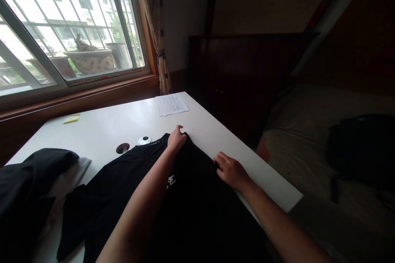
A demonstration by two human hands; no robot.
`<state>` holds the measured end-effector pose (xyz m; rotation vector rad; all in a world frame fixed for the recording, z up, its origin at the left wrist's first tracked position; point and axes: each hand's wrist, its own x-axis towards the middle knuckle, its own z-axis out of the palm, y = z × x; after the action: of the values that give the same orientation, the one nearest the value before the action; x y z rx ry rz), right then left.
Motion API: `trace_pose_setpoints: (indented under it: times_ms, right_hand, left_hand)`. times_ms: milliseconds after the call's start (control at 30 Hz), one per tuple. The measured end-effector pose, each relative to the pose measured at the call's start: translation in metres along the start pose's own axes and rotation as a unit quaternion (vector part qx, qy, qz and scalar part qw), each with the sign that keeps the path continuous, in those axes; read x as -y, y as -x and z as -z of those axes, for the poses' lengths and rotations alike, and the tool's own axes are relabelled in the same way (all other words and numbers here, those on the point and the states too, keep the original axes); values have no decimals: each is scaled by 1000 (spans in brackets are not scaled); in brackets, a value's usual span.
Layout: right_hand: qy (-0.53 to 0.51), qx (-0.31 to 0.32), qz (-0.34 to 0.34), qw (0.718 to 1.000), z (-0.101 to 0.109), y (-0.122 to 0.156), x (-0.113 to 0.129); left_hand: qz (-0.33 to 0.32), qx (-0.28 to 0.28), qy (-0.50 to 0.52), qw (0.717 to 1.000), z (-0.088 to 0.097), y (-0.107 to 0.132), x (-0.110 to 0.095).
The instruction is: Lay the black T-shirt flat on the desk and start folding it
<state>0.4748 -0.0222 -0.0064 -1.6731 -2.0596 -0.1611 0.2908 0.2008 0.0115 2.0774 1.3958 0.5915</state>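
Note:
A black T-shirt with white lettering lies spread on the white table. My left hand is closed on the shirt's far edge near the collar, pinching the cloth. My right hand grips the shirt's right edge, its fingers curled into the fabric close to the table's right side.
Dark folded clothes over a pale garment lie at the left. On the table sit a printed paper, a yellow sticky note, a round cable hole and its silver cap. A window is behind; a bed with a black bag at right.

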Motion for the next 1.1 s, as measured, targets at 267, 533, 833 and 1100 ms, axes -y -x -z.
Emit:
trace_pose_setpoints:
  times_ms: [267,533,833,1100]
  right_hand:
    - [-21,10,-2,1000,1,-1,3]
    - [-46,27,14,998,2,1,2]
    - [-99,15,103,990,15,-2,13]
    - [-102,-30,125,987,20,-2,19]
  left_hand:
    - [19,34,12,999,5,-7,-2]
    - [26,3,21,999,-9,-10,-10]
    - [-33,-12,30,999,-10,-5,1]
    - [-125,6,-26,992,-6,2,9]
